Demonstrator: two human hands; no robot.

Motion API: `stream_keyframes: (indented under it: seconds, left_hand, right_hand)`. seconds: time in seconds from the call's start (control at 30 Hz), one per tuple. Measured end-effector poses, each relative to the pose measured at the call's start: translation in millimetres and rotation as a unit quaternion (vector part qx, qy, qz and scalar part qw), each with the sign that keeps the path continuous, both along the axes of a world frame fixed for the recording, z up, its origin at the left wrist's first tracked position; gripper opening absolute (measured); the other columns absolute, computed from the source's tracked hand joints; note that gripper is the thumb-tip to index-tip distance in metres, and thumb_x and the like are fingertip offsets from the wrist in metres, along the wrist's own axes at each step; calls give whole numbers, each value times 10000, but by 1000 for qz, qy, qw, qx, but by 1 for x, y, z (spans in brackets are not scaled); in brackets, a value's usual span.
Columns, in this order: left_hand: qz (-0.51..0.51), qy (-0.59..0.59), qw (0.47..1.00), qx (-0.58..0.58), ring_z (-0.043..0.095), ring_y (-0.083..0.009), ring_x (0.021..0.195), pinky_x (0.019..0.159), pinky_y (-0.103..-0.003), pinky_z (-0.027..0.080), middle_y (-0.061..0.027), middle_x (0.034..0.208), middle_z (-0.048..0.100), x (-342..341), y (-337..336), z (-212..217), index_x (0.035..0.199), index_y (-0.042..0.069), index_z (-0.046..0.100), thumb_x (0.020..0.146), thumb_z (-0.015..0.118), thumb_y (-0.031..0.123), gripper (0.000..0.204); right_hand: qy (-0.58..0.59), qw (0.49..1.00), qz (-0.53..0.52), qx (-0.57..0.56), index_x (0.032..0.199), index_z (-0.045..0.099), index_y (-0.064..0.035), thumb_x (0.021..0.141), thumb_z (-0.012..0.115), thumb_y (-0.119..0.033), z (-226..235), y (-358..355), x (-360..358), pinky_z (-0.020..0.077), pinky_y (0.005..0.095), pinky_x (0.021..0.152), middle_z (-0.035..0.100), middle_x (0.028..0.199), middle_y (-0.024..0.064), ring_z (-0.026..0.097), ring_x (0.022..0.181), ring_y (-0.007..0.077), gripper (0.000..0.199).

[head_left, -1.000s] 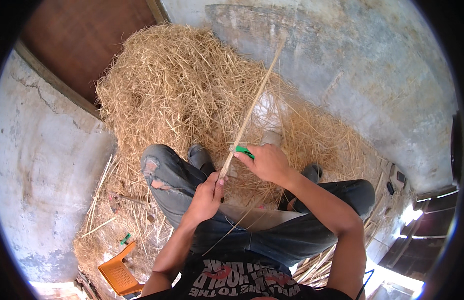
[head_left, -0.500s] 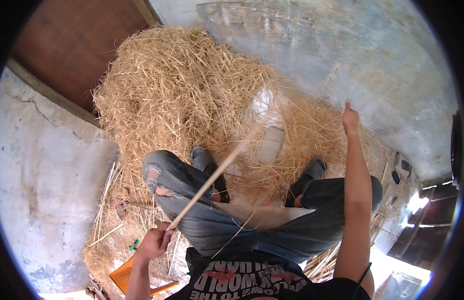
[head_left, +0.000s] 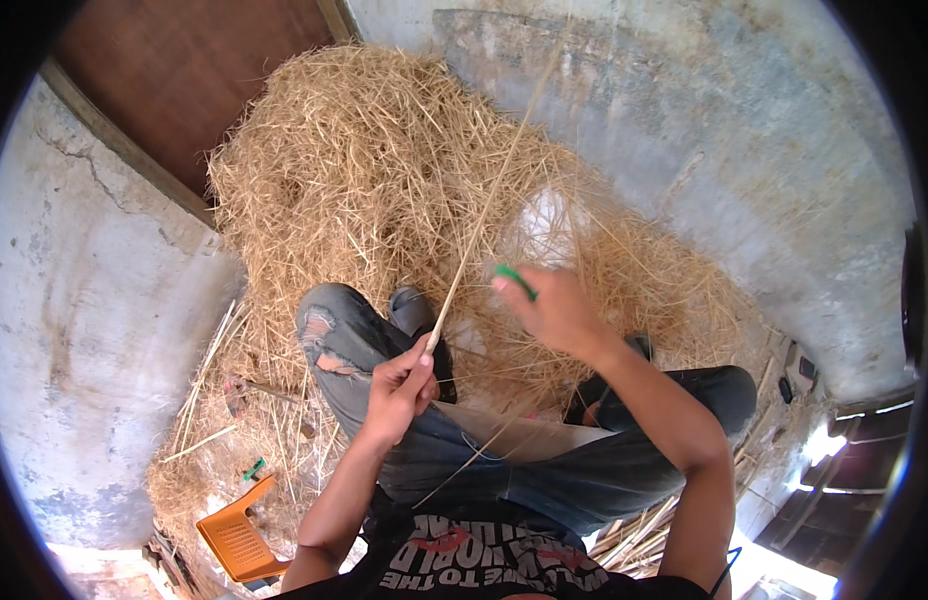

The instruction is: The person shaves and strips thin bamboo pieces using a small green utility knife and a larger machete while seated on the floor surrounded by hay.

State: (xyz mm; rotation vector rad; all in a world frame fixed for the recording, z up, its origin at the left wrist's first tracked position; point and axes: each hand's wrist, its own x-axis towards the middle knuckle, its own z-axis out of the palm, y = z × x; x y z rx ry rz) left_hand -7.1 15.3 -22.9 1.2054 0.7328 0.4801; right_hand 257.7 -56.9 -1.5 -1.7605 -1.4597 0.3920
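Now the left hand (head_left: pixel 399 385) pinches the lower part of a long straw (head_left: pixel 481 225) that slants up and right over the hay pile (head_left: pixel 384 190), while the right hand (head_left: pixel 554 310), just right of the stalk, closes on a small green tool (head_left: pixel 514 278).

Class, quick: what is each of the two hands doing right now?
Left hand: closed around a long straw stalk.
Right hand: closed on a small green tool, near the stalk.

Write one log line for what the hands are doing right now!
left hand: grips long pale straw stalk | right hand: holds small green tool | ahead: golden straw heap
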Motion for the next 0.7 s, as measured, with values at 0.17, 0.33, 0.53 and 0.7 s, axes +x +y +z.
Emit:
stream_keyframes:
  seconds: [0.17, 0.33, 0.53, 0.7]
  left_hand:
    - [-21, 3, 1000, -9, 313, -43, 510, 448, -223, 220, 47, 668, 414, 29, -9, 9, 1408, 50, 577, 1085, 536, 239, 377]
    - [-42, -25, 994, -93, 287, -44, 504, 447, -243, 219, 73, 640, 333, 29, -7, 8, 1429, 88, 579, 1087, 539, 231, 373]
    - [-71, -9, 995, -67, 268, -44, 483, 437, -241, 210, 73, 626, 326, 27, 5, 12, 1466, 74, 547, 1081, 551, 226, 414]
    - [-117, 84, 988, -48, 333, -50, 509, 453, -240, 293, 53, 626, 370, -10, -9, 29, 1463, 62, 555, 1080, 545, 165, 396]
  right_hand:
    - [-62, 995, 65, -39, 882, 671, -31, 1005, 607, -428, -3, -15, -41, 477, 520, 530, 605, 599, 234, 614, 567, 447, 421]
    - [-95, 994, 38, -46, 969, 714, -54, 995, 603, -476, -16, -16, -38, 492, 525, 537, 618, 601, 223, 629, 571, 443, 437]
    - [-137, 991, 4, 10, 819, 664, -45, 1011, 545, -533, -35, -7, -20, 483, 495, 477, 601, 557, 196, 626, 520, 408, 538]
    - [-51, 980, -174, -87, 816, 655, -7, 1052, 453, -553, -37, 3, 84, 476, 505, 587, 634, 657, 212, 608, 591, 401, 628]
